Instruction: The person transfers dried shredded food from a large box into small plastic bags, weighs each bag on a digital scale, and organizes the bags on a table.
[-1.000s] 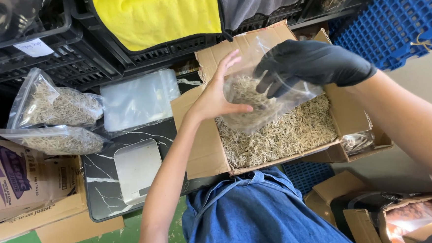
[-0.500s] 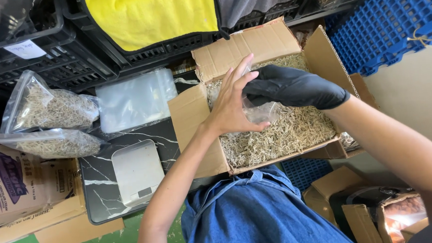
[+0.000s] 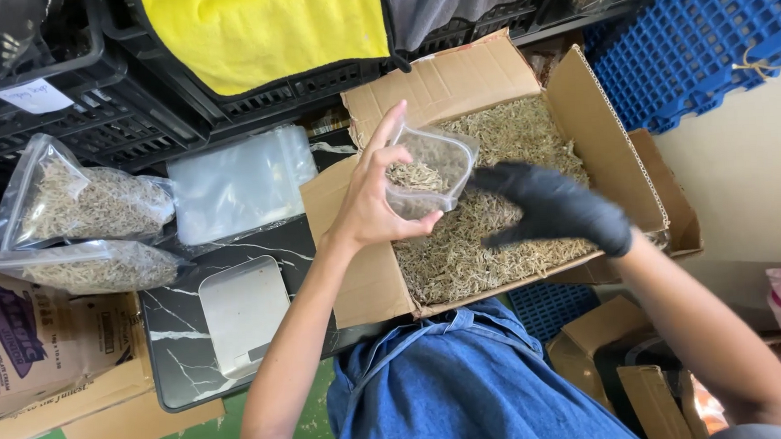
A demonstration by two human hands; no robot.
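My left hand [image 3: 374, 207] pinches the clear bag [image 3: 426, 180] open; my gloved right hand [image 3: 555, 206] hovers, fingers spread and empty. A loose pinch risks spilling dried bits beside the box [image 3: 580, 103].

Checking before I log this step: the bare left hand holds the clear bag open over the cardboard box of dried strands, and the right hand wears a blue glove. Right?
Not quite. In the head view the right hand wears a black glove, not a blue one. The rest holds: the bare left hand holds the clear bag open over the cardboard box of dried strands.
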